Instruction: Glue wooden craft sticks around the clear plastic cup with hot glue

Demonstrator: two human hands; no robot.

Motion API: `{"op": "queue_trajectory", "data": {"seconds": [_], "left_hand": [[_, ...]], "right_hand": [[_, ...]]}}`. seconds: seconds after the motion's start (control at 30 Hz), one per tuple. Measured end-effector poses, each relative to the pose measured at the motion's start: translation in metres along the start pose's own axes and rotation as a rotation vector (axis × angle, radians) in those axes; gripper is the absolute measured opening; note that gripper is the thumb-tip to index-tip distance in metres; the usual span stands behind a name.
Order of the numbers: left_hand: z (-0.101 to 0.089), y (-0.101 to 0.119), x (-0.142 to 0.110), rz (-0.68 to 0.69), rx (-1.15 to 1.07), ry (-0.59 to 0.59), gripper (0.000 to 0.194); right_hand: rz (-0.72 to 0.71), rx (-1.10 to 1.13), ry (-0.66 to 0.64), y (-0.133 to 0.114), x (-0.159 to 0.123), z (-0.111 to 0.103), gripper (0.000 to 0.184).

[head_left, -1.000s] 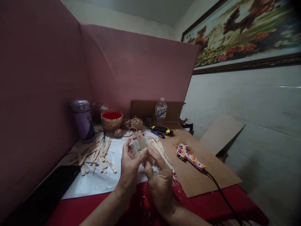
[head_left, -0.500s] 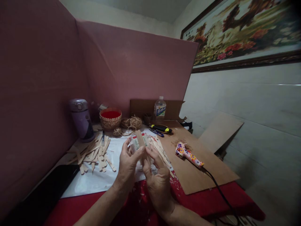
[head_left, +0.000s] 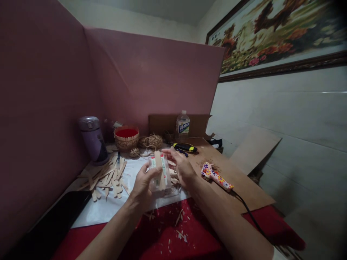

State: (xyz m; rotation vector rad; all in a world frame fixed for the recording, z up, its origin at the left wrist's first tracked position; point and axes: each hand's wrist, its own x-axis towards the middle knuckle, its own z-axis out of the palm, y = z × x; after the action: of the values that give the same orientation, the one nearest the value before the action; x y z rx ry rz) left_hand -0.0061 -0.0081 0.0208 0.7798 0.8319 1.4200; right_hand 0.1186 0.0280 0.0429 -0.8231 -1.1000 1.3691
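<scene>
My left hand [head_left: 143, 182] grips a clear plastic box [head_left: 151, 183] with a red, white and green label. Its thumb presses a pale wooden craft stick [head_left: 159, 175] flat against the box's face, lengthwise. My right hand [head_left: 182, 167] is just beyond the box's right side, fingers stretched out and nothing visible in them. Close to those fingertips lie a dark blue utility knife [head_left: 183, 153], partly hidden, and a black-and-yellow handled tool [head_left: 185, 147]. More craft sticks [head_left: 173, 177] show under my right hand, mostly covered by it.
Loose craft sticks [head_left: 108, 177] are heaped on white paper [head_left: 89, 213] at left. Behind stand a purple flask [head_left: 93, 142], a red-lined basket [head_left: 126, 139], twine [head_left: 151, 141] and a bottle [head_left: 183, 126]. A flowered glue gun [head_left: 217, 177] with a cord rests on brown board [head_left: 230, 206]. Shavings dot the red cloth [head_left: 162, 238].
My right hand has left the stick and box and moved up and right, its fingers straightening. My left hand keeps the box and stick, now lower and turned more face-up.
</scene>
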Motion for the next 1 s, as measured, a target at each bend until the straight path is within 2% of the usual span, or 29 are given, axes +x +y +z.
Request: {"op": "queue_trajectory", "data": {"seconds": [0.1, 0.27, 0.37, 0.5, 0.73, 1.0], "left_hand": [[-0.002, -0.004, 0.001, -0.069, -0.012, -0.053, 0.055], [0.002, -0.005, 0.000, -0.092, -0.005, -0.020, 0.058], [0.006, -0.002, -0.003, -0.100, 0.008, -0.038, 0.061], [0.009, 0.001, -0.005, -0.125, 0.029, -0.055, 0.063], [0.005, 0.004, -0.006, -0.156, 0.047, -0.115, 0.058], [0.002, 0.009, -0.005, -0.170, 0.109, -0.144, 0.055]], "right_hand": [[0.087, 0.092, -0.101, 0.012, 0.005, -0.005, 0.046], [0.045, 0.206, -0.181, 0.025, 0.003, -0.010, 0.037], [0.010, 0.247, -0.196, 0.021, 0.000, -0.010, 0.035], [0.030, 0.261, -0.186, 0.016, -0.003, -0.011, 0.033], [0.030, 0.321, -0.224, 0.021, -0.003, -0.012, 0.028], [0.008, 0.248, -0.296, 0.025, -0.003, -0.011, 0.035]]}}
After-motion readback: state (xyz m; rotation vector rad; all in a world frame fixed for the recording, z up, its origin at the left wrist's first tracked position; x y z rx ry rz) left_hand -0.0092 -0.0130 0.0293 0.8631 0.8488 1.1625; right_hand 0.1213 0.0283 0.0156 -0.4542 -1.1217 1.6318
